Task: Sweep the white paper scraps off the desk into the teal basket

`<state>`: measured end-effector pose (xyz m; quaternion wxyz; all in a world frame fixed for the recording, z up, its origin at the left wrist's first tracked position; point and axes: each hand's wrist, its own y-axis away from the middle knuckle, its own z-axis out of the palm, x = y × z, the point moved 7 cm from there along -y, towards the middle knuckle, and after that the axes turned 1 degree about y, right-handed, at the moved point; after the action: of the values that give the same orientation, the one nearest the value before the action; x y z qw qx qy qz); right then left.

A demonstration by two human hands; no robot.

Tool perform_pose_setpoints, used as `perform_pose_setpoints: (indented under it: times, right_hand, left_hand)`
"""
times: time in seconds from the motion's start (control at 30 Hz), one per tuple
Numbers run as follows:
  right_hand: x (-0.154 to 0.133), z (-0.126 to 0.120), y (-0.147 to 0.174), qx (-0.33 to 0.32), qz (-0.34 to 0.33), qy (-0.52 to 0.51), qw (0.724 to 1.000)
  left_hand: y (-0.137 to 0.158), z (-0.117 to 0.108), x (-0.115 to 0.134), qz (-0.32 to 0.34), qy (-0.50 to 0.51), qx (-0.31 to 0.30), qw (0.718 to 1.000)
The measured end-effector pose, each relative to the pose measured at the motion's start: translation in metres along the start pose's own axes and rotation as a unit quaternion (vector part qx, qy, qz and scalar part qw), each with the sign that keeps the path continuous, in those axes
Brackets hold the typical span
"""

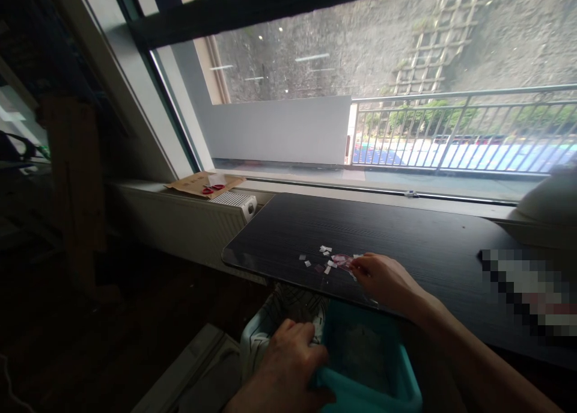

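My left hand [293,356] is closed on the near-left rim of a teal plastic bin [408,371], just below the table's front edge. Pale, loose contents [358,344] lie inside the bin, too dim to identify. Over the black tabletop, my right hand [383,276] has its fingertips pinched together at a crumpled pinkish clear scrap [341,260], which looks like thin plastic. Several small white paper-like scraps [331,264] are scattered to the left of those fingertips. Part of the pinkish scrap is hidden behind the fingers.
The black table [383,226] stands against the window sill. To its left, red-handled scissors [213,189] rest on a brown paper sheet [187,183] above a white radiator [202,217]. A blurred-out object [527,293] lies at the right. A cardboard piece [72,184] stands far left.
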<state>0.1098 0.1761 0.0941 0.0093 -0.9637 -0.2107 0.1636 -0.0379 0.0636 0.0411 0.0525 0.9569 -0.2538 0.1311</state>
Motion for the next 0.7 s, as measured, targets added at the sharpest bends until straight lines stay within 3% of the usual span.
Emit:
perform_pose_setpoints:
  times: [0.2,0.53,0.7]
  right_hand:
    - [-0.007,0.003,0.002,-0.020,-0.011,0.001,1.000]
    - [0.028,-0.011,0.062,-0.073,0.022,-0.007,0.997]
    - [0.038,-0.018,0.068,-0.057,0.041,-0.034,0.997]
  left_hand:
    - [-0.001,-0.002,0.002,0.005,0.002,0.010,1.000]
    - [-0.003,-0.009,-0.002,-0.013,0.021,0.047,0.999]
    - [-0.004,-0.011,-0.004,-0.032,0.024,0.036,0.999]
